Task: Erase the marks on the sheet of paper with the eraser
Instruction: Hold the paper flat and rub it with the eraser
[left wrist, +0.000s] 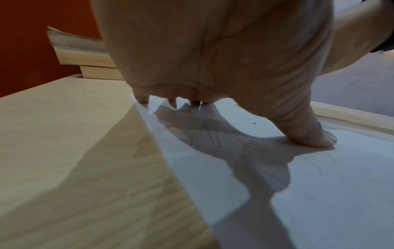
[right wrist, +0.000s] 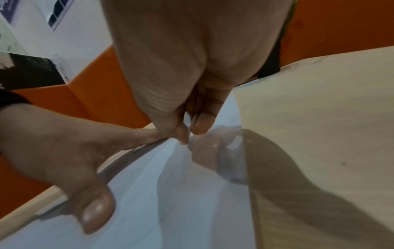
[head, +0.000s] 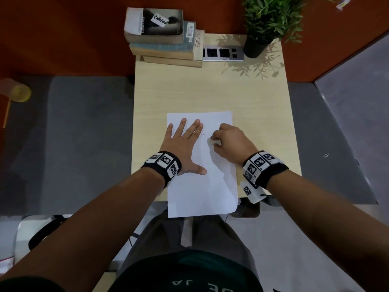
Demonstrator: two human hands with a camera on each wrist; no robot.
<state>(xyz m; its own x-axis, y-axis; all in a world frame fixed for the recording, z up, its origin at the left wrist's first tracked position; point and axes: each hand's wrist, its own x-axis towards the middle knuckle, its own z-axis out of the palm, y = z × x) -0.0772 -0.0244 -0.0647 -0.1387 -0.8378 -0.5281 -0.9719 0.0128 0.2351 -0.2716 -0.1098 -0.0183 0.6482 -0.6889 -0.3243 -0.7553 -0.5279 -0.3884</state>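
On the near half of the light wooden desk [head: 252,98], the sheet of paper [head: 202,192] lies flat, its near edge hanging off the desk edge. Left hand [head: 183,144] is spread, fingers straight, palm arched, fingertips and thumb pressing the sheet's left part down. Right hand [head: 229,142] is curled over the sheet's right part, fingers pinching a small whitish eraser [head: 213,141] held against the paper; most of it is hidden by the fingers. Faint pencil marks [left wrist: 204,134] show under the left palm in the left wrist view, a thin line also between the hands.

Handling judgement: paper is light, thin, floppy, likely slides and wrinkles or tears under rubbing, so it needs pinning flat close beside the rubbed spot, strokes away from the holding hand. Overhanging near part is unsupported, don't rub there. Eraser is small, light, probably grippy and a bit soft; best pinched low near the working end.

Far side: stack of books [head: 162,36], potted plant [head: 263,22].
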